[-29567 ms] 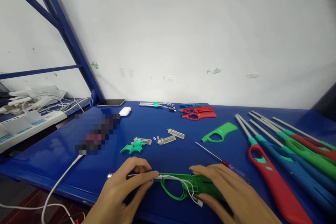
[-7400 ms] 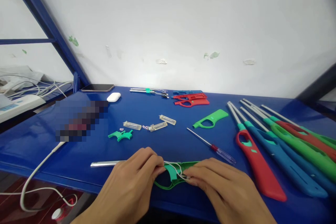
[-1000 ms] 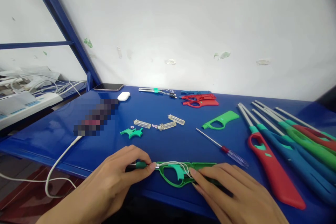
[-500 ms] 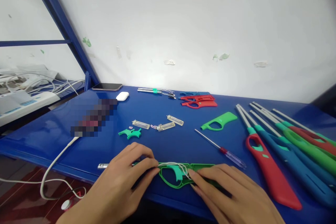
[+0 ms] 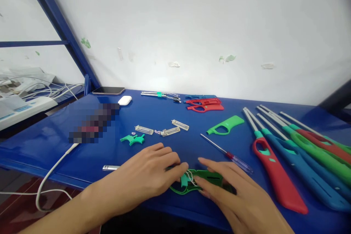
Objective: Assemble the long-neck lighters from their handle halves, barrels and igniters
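At the table's front edge lies an open green lighter casing [image 5: 215, 177], with a teal trigger [image 5: 184, 180] and thin white wires [image 5: 190, 176] inside. My left hand [image 5: 156, 168] reaches over the casing's front part, fingers curled, its fingertips closed at the wires above the trigger. A metal tube [image 5: 110, 168] sticks out to the left from under that hand. My right hand [image 5: 233, 186] grips the casing's handle part from the right, one finger lifted off and another at the wires. Its lower fingers are partly hidden.
Beyond my hands lie clear fuel tanks [image 5: 171, 131], loose teal triggers [image 5: 136, 139], a green casing half [image 5: 226, 125] and a screwdriver [image 5: 233, 157]. Several assembled lighters [image 5: 279, 175] rest at right. Red casing halves [image 5: 205, 107], metal tubes with wires [image 5: 159, 94] and a phone [image 5: 108, 90] lie farther back.
My left hand has moved right along the casing, from its front end to the wires by the trigger. My right hand stays at the casing, one finger now raised. The view has shifted slightly.
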Demonstrator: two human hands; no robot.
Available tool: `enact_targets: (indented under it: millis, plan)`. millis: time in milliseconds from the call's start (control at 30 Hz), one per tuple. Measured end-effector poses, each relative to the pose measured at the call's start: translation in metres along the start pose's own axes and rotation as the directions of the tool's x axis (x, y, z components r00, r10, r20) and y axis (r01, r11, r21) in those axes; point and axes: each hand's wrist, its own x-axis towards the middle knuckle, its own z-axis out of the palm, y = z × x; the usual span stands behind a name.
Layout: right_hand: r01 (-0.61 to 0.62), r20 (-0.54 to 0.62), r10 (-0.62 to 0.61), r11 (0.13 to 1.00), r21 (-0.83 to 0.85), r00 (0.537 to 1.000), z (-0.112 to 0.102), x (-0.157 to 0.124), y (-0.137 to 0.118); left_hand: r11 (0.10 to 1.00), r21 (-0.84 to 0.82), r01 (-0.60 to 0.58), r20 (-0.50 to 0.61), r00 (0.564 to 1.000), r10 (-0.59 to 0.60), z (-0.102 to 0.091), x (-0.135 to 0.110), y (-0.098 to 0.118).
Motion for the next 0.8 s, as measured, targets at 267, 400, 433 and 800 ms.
enact_targets:
  millis: [267,400,433,800]
  plan:
    - [-0.114,0.038,0.108,0.964,0.242,0.993,0.004,0.007,-0.004,0.982,0.156,-0.108,-0.035,0.993,0.115,-0.003,0.012,0.003]
    - [-0.142,0.030,0.139,0.961,0.238,0.990,0.006,0.008,-0.005,0.984,0.141,-0.113,-0.045,0.992,0.121,-0.001,0.014,0.002]
    - [-0.154,0.018,0.154,0.957,0.246,0.988,0.006,0.008,-0.005,0.984,0.139,-0.110,-0.044,0.992,0.117,0.000,0.015,0.002]
    - [-0.149,-0.004,0.155,0.951,0.271,0.988,0.005,0.008,-0.004,0.978,0.184,-0.100,-0.009,0.995,0.104,-0.001,0.018,0.006]
